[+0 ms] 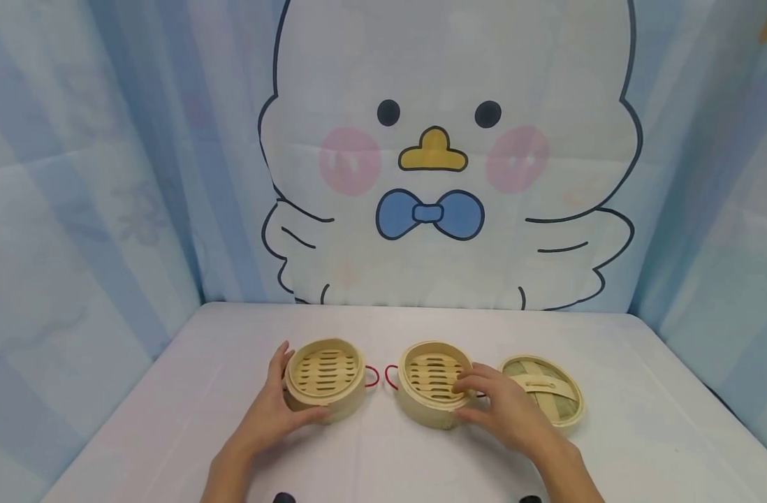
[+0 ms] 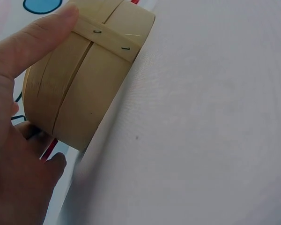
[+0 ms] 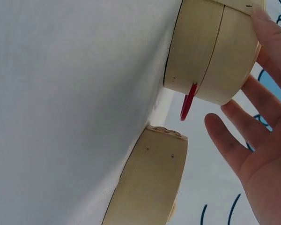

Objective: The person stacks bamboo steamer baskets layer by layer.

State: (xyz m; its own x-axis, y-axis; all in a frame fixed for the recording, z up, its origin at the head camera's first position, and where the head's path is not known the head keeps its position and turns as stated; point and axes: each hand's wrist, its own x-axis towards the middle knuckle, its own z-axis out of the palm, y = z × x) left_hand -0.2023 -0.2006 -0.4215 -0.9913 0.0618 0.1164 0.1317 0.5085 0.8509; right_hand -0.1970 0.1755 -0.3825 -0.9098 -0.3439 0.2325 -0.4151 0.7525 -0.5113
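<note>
Two small round bamboo steamer baskets with slatted bottoms stand on the table. My left hand (image 1: 273, 411) holds the left basket (image 1: 327, 374), its thumb along the near wall and its fingers round the far left side; the wall (image 2: 91, 84) shows staples in the left wrist view. At the right basket (image 1: 432, 374), my right hand (image 1: 512, 409) pinches the right rim, thumb outside and fingertips over the top. Its other fingers spread apart in the right wrist view, near a red loop handle (image 3: 188, 101). Fingertips behind the left basket are partly hidden.
A woven bamboo steamer lid (image 1: 543, 385) lies right of the right basket, just behind my right hand. Red loops face each other between the baskets. A white cloth covers the table (image 1: 371, 461); a curtain (image 1: 434, 265) with a cartoon bird hangs at its back edge.
</note>
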